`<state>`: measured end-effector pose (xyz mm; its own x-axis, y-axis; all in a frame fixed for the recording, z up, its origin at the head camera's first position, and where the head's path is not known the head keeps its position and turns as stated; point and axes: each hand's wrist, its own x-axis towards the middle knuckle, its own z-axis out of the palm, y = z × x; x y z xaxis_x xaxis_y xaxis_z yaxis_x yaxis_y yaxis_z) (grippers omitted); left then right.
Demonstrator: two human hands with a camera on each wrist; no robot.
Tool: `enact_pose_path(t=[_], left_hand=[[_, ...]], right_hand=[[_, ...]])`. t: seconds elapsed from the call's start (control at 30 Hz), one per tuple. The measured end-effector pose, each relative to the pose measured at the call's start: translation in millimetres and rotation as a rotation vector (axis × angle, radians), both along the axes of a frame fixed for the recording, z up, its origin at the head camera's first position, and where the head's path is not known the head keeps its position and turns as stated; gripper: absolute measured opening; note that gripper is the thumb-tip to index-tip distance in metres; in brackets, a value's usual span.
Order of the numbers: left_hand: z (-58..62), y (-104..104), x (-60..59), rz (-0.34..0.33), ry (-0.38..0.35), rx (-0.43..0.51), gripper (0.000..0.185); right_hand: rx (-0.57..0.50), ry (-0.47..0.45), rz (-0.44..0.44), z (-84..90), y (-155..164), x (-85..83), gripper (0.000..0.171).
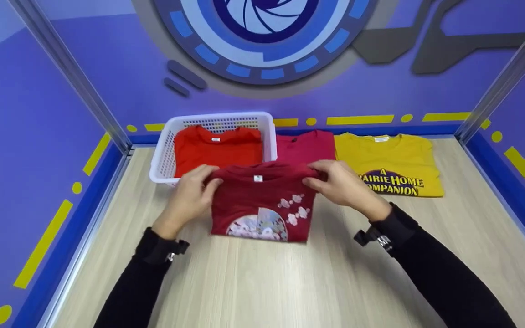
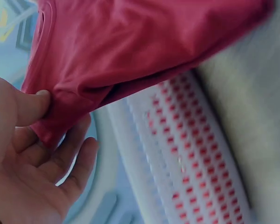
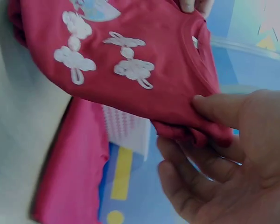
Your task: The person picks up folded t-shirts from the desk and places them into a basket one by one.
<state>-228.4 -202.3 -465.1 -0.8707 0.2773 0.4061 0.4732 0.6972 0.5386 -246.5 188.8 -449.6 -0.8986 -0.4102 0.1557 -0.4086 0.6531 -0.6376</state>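
"Where's the dark red shirt (image 1: 262, 193)?"

"In front of the white plastic basket (image 1: 164, 152), a little to its right, held up between two hands. It's folded into a soft rectangle, with a pale tag (image 1: 258, 178) inside the round collar. The cloth looks smooth and thin, rumpling at the corners."

"And the print?"

"White blossoms (image 1: 298, 210) with rounded petals, plus a pale, patterned half-disc (image 1: 257, 225) along the lower edge. I can't tell whether that edge touches the wood-grained table (image 1: 253, 287)."

"How are the fingers set?"

"The left hand (image 1: 190, 196), just in front of the basket, pinches one top corner, thumb over the cloth and fingers curling beneath, the outer ones slightly apart. The right hand (image 1: 342, 184), off past the basket's right side, pinches the opposite corner the same way, its lower fingers bent loosely under the cloth."

"What's in the basket?"

"A bright red shirt (image 1: 217, 152), neckline up, its colour showing through the small square holes of the basket's wall. Right beside the basket lies a pink shirt (image 1: 306, 148), flat and plain where I can see it. Farther right of the basket there's a yellow shirt (image 1: 408, 157), spread neatly, with bold lettering (image 1: 397, 187) across it."
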Motion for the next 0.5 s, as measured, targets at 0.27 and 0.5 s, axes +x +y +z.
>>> enact_pose_path(t=[0.27,0.5], left_hand=[[37.1,-34.5,0.0,0.093,0.057,0.148,0.021],[59.2,-61.3,-6.9,0.201,0.033,0.325,0.018]], right_hand=[[-0.083,0.097,0.083,38.9,-41.8,-8.4,0.033],[-0.119,0.014,0.137,62.0,-74.8,-23.1,0.02]])
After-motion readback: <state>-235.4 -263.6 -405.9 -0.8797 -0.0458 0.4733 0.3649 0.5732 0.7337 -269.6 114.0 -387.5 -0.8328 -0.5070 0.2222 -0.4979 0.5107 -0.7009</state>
